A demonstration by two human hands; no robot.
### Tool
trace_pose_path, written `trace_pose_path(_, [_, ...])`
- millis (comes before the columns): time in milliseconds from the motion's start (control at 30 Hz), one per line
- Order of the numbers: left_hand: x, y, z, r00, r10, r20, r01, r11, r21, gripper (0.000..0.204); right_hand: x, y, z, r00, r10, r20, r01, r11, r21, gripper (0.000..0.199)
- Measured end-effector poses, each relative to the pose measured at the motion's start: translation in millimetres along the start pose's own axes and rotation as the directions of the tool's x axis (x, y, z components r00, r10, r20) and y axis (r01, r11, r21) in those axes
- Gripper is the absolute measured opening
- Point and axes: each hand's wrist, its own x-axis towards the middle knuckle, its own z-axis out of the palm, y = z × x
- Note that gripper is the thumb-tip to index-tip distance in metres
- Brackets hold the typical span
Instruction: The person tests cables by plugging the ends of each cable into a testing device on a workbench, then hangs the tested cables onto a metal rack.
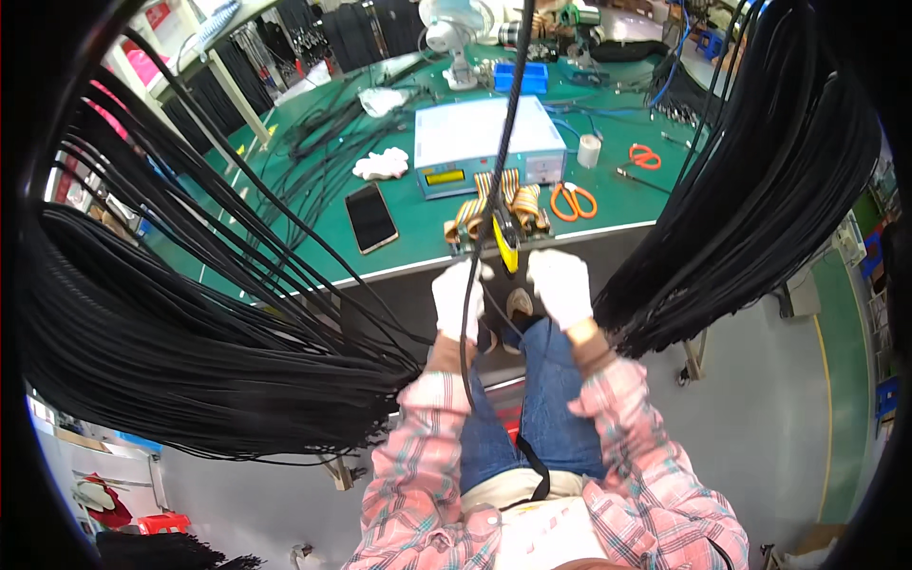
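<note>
Both hands wear white gloves and are held before the table's near edge, above my lap. Curled fingers close my left hand [459, 299] on a black cable [472, 318]; the cable also runs up past the top of the view. My right hand [560, 285] is closed too, its fingertips toward the left hand, but what they pinch is hidden. Just beyond the hands, a yellow-and-black piece [505, 245] sits at the table edge. Striped ribbon cables [468, 217] run there from a light-blue box with a small display [489, 138].
Thick bundles of black cables hang at the left [190, 351] and right [760, 190]. On the green table [313, 242] lie a phone [370, 218], a crumpled white glove [382, 164], orange-handled scissors [574, 201], a white roll [589, 150], a blue tray [521, 78] and loose cables.
</note>
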Motion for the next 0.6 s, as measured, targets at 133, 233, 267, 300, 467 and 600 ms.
trace_pose_path(133, [-40,-29,-28,0.732,0.423,0.535,-0.572,-0.045,0.819,0.026,-22,-34,-49,0.954,0.237,0.183,-0.241,0.97,0.003,0.034])
trace_pose_path(233, [-98,-55,-43,0.939,0.315,0.137,-0.302,0.568,0.766,0.041,5,-63,-109,0.972,-0.066,-0.227,0.12,0.965,0.235,0.041])
trace_pose_path(267, [-113,-60,-49,0.92,0.369,0.131,-0.317,0.503,0.804,0.044,17,-71,-138,0.971,-0.029,-0.238,0.124,0.91,0.396,0.043])
trace_pose_path(300, [-128,-59,-59,0.891,0.443,0.101,-0.336,0.491,0.804,0.044,37,-83,-161,0.971,0.188,-0.146,0.031,0.507,0.862,0.049])
trace_pose_path(467, [-209,-59,-109,0.999,0.03,-0.014,-0.001,0.458,0.889,0.041,89,-161,-250,0.95,-0.306,-0.061,0.036,-0.087,0.996,0.06])
trace_pose_path(600, [-254,-62,-146,1.0,-0.012,-0.018,0.022,0.432,0.902,0.039,91,-218,-222,0.871,-0.467,-0.154,0.194,0.038,0.98,0.048])
